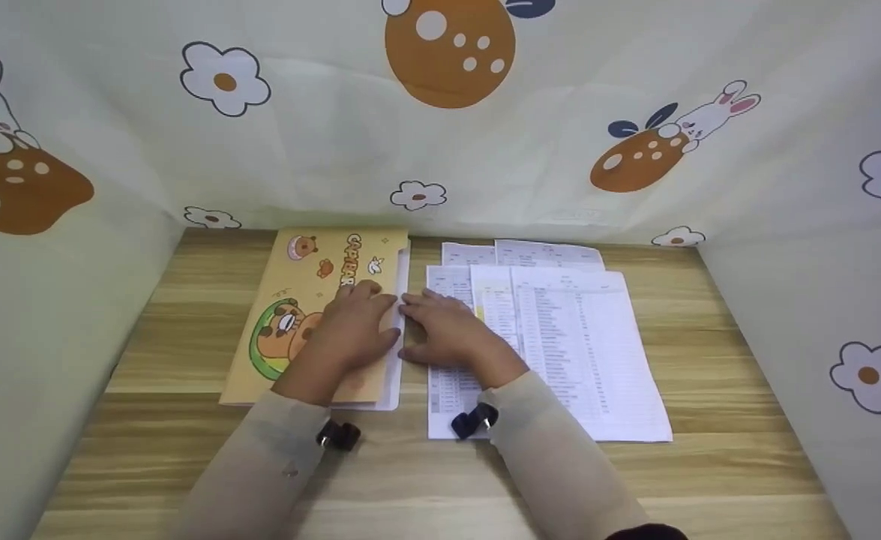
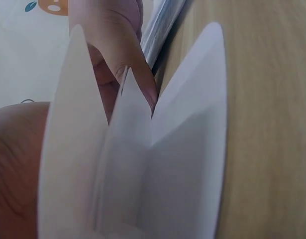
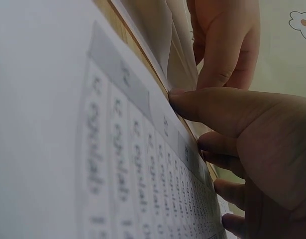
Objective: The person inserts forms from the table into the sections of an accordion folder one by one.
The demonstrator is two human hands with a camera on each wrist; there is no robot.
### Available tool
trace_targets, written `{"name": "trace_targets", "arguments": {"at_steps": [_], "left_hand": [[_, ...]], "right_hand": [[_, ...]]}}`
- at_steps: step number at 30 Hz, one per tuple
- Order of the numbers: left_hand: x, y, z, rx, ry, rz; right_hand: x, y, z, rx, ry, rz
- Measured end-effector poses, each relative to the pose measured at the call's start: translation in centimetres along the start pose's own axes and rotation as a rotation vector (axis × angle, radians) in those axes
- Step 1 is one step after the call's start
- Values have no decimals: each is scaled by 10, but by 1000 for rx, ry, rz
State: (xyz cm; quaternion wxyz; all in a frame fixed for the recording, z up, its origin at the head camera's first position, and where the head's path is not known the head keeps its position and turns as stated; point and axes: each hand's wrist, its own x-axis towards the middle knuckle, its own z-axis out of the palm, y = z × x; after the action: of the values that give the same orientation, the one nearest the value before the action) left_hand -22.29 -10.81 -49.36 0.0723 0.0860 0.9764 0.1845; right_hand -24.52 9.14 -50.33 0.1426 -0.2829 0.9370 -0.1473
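Note:
A tan cardboard folder (image 1: 275, 277) with capybara drawings lies on the table at the left. My left hand (image 1: 361, 322) rests over its cover and grips the right edge, thumb toward the white inner leaf (image 1: 391, 390). In the left wrist view the white leaves (image 2: 187, 134) fan apart at the folder's near end. Facing it, my right hand (image 1: 451, 330) reaches across the printed sheets (image 1: 582, 345), fingers fairly straight, fingertips at the folder's right edge. Its thumb (image 2: 138, 79) tip is among the leaves. The right wrist view shows both hands' fingers close together.
Several printed sheets overlap in a loose pile at the right, some sticking out at the back (image 1: 549, 251). A pale patterned curtain (image 1: 320, 150) closes off the back and both sides of the wooden table (image 1: 725, 390).

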Motion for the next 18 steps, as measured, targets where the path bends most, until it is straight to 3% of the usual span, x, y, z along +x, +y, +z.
{"name": "trace_targets", "arguments": {"at_steps": [13, 18], "left_hand": [[8, 9, -24, -13, 8, 42], [14, 10, -35, -21, -9, 21]], "right_hand": [[0, 0, 0, -1, 12, -5], [0, 0, 0, -8, 13, -22]]}}
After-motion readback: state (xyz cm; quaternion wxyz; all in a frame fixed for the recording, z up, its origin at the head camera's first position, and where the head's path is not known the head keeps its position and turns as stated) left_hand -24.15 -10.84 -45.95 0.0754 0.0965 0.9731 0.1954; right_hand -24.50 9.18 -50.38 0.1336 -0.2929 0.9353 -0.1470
